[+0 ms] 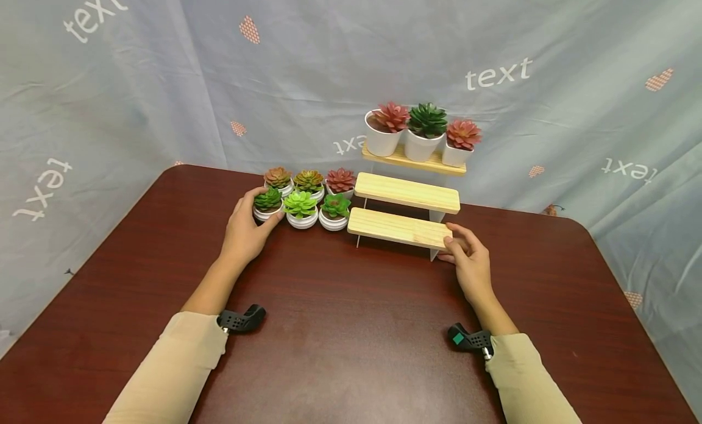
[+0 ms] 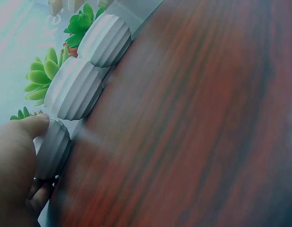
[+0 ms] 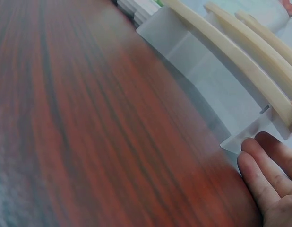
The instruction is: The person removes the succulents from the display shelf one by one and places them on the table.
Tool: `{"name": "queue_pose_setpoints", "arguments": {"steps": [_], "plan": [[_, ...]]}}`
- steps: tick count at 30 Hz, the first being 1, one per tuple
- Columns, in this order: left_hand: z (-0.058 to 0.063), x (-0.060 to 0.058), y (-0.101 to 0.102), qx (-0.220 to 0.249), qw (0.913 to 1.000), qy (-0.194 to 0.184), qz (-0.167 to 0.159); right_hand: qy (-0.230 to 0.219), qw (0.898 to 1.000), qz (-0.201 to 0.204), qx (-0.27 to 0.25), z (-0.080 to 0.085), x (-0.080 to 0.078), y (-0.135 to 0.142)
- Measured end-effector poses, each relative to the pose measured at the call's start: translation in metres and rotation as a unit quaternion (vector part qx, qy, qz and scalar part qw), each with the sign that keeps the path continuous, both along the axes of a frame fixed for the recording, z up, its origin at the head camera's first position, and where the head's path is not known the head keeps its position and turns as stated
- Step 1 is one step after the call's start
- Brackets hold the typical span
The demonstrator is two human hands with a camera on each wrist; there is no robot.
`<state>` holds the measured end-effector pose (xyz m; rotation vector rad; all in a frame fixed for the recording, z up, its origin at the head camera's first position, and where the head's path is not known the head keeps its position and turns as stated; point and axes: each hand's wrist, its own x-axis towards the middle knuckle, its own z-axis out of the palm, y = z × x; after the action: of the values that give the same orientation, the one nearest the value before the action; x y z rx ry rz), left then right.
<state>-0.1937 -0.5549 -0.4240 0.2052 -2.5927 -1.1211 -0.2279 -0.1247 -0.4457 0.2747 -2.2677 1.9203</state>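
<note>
A small potted succulent with dark green leaves (image 1: 268,200) stands at the front left of a cluster. My left hand (image 1: 244,226) grips its white ribbed pot (image 2: 52,149), thumb on the near side and fingers round the far side. On the right, a three-tier stand with pale wooden boards (image 1: 392,226) rests on the table. My right hand (image 1: 470,262) holds the right end of its lowest board, thumb at the board's edge. Lower fingers (image 3: 259,177) touch the clear side panel (image 3: 247,131). My right thumb is mostly cut off in the right wrist view.
Beside the held pot are a light green succulent (image 1: 301,209), another green one (image 1: 334,212) and several reddish or brownish ones behind. Three taller white pots stand on the stand's top board (image 1: 412,160). A patterned curtain (image 1: 307,64) hangs behind the dark red table (image 1: 329,326).
</note>
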Motion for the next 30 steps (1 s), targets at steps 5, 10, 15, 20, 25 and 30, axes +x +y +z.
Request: {"name": "queue_pose_setpoints", "arguments": {"steps": [5,10,15,20,25,30], "plan": [[0.0001,0.0003,-0.0001,0.002,1.0000,-0.001,0.000,0.000,1.000,0.000,0.000,-0.0003,-0.0004,-0.0002],[0.0010,0.0002,0.0002,0.004,1.0000,0.000,-0.001,0.000,1.000,0.001,0.000,0.0000,0.0000,0.0002],[0.0007,0.0006,0.0002,0.004,1.0000,0.002,0.001,-0.001,1.000,0.001,0.001,0.0002,0.0006,-0.0001],[0.0001,0.0008,0.0002,0.004,1.0000,0.007,0.003,-0.002,1.000,0.002,0.001,0.0004,0.0009,-0.0004],[0.0003,0.0008,0.0005,0.000,0.9999,0.013,0.006,-0.003,1.000,0.002,-0.001,0.0007,0.0010,-0.0004],[0.0009,0.0007,0.0010,-0.003,0.9999,0.014,0.008,-0.001,1.000,0.003,-0.003,0.0004,0.0010,-0.0002]]}}
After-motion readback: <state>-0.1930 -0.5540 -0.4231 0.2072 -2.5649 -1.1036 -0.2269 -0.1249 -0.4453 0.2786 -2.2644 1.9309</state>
